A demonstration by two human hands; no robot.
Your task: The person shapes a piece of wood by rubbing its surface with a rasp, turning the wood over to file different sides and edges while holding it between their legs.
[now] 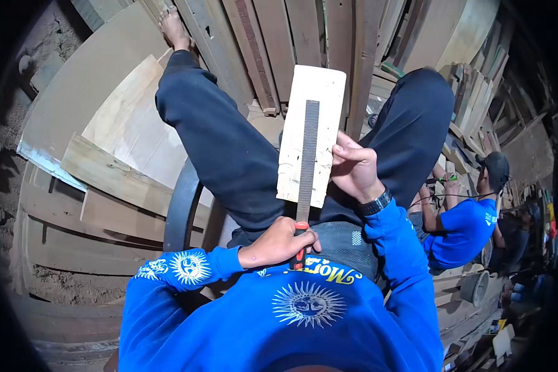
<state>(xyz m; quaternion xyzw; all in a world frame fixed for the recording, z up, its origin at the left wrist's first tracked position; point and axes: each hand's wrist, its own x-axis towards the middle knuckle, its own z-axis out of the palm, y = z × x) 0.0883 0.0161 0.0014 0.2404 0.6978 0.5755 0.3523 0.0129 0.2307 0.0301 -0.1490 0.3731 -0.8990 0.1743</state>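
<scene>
A pale wooden block (297,93) stands up in front of my lap, between my knees. My right hand (357,168) grips its right edge, thumb on the near face and the other fingers mostly behind. Across the block's face lies a long, dark, toothed rasp (309,149), pointing away from me. Closed around the rasp's red and black handle is my left hand (280,245), close to my waist. Chips and uneven marks show along the block's lower end. Whether the rasp's teeth press on the wood, I cannot tell.
Long planks (279,49) lie ahead beyond my legs. Wide boards (124,124) are stacked at the left beside a dark curved bar (181,208). A person in a blue shirt (465,229) sits at the right, near a grey bucket (475,287) and scrap wood.
</scene>
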